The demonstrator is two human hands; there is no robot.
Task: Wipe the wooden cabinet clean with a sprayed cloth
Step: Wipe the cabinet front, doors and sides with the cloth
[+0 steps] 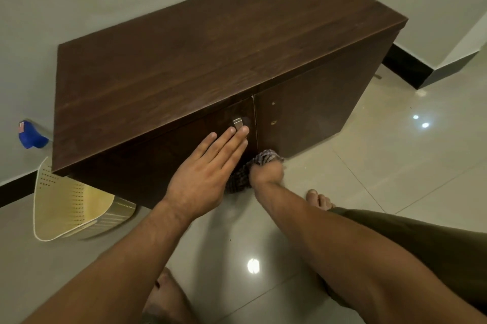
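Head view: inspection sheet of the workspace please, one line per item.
Surface: glossy pale tiled floor with light reflections; dark cabinet top bare.
Job's things: wooden cabinet against the wall, doors closed, metal handle on the left door; checked cloth low at the door seam. No spray bottle identified.
Clutter: cream perforated basket lying on its side left of the cabinet; blue object by the wall, partly hidden.
Grippers: left hand flat and open on the left door, fingertips at the handle; right hand closed in a grip on the cloth.
Cables: nothing seen.
Surroundings: plain wall, black skirting, bare feet on the floor.
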